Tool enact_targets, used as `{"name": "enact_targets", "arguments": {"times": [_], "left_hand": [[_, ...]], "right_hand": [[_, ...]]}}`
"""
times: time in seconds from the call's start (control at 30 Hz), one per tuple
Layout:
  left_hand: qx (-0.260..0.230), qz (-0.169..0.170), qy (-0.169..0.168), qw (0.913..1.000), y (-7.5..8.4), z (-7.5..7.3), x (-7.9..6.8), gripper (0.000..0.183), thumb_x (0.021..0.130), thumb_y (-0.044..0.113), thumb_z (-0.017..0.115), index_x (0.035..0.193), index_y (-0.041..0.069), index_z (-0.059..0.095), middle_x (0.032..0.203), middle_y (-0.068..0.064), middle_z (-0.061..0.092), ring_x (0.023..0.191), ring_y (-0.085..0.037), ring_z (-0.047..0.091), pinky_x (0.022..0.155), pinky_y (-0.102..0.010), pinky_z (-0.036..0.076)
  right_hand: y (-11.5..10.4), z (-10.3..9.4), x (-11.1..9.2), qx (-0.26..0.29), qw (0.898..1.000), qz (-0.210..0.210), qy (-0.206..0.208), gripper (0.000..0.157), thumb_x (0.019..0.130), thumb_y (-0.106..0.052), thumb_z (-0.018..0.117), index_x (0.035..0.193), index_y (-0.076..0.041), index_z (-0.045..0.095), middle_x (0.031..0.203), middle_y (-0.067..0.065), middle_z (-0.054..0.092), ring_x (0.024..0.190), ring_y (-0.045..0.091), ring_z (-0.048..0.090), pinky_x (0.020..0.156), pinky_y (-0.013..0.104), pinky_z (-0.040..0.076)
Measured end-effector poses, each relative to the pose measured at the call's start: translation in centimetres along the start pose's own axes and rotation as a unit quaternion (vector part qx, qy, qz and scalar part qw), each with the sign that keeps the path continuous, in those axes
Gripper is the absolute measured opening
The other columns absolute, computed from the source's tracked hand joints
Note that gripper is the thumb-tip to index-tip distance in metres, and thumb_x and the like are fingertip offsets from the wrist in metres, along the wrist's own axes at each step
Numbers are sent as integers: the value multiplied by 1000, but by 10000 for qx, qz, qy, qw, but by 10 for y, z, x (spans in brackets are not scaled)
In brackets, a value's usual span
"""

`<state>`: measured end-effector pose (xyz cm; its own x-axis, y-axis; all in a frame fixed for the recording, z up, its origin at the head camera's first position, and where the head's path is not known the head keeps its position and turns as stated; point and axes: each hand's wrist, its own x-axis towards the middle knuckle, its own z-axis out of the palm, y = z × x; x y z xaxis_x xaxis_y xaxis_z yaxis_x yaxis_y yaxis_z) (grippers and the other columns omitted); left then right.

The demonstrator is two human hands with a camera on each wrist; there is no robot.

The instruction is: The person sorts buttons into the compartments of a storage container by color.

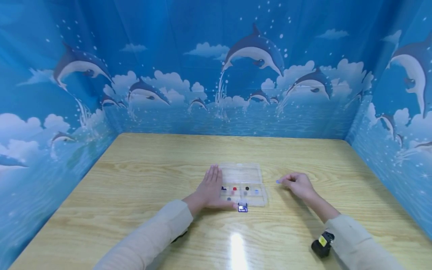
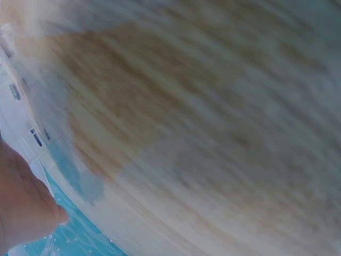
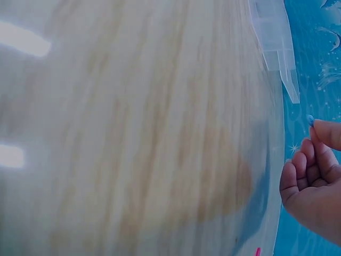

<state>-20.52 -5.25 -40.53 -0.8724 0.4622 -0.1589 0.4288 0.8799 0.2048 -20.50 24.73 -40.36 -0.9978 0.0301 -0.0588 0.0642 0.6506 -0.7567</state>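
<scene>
A clear plastic compartment box lies on the table with its lid folded back on the far side. Small bead-like pieces sit in its compartments, among them a red one and a black one. My left hand rests along the box's left side, fingers straight and thumb stretched along the near edge. Just beyond the thumb tip is a small dark-blue square piece. To the right of the box, my right hand pinches a small blue bead between thumb and forefinger.
The wood-grained table reflects light near its front. A blue dolphin-print curtain encloses the back and both sides. A black wrist device is at the right sleeve.
</scene>
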Motion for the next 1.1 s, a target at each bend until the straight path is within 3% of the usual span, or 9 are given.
{"name": "enact_targets", "arguments": {"times": [0.27, 0.57, 0.93, 1.1], "left_hand": [[26, 32, 8, 10000, -1, 2, 1, 127, 67, 82, 50, 147, -4, 0, 154, -22, -7, 143, -34, -7, 119, -40, 6], [61, 34, 35, 10000, -1, 2, 1, 127, 67, 82, 50, 147, -3, 0, 154, -22, -7, 143, -33, -7, 119, -40, 5], [78, 58, 48, 9999, 0, 2, 1, 128, 68, 82, 51, 147, -5, -1, 154, -23, -7, 143, -34, -7, 119, -41, 5], [73, 50, 48, 9999, 0, 0, 0, 128, 67, 82, 50, 147, -4, -1, 154, -22, -7, 143, -33, -7, 119, -40, 5]], "right_hand": [[-8, 5, -2, 223, 9997, 52, -126, 23, 87, -18, 61, 92, 3, 67, 78, -1, 61, 73, 11, 46, 60, 21, 40], [-14, 11, -1, 279, 9995, -12, -138, 19, 87, -18, 61, 88, 0, 68, 90, 6, 67, 80, 12, 48, 69, 23, 39], [-21, 20, -1, 414, 9989, -70, -231, 17, 85, -14, 61, 89, 2, 67, 83, 2, 65, 77, 11, 49, 70, 23, 41], [-24, 25, 0, 501, 9985, -110, -214, 17, 85, -10, 60, 88, 5, 67, 73, -2, 61, 70, 9, 46, 61, 20, 39]]}}
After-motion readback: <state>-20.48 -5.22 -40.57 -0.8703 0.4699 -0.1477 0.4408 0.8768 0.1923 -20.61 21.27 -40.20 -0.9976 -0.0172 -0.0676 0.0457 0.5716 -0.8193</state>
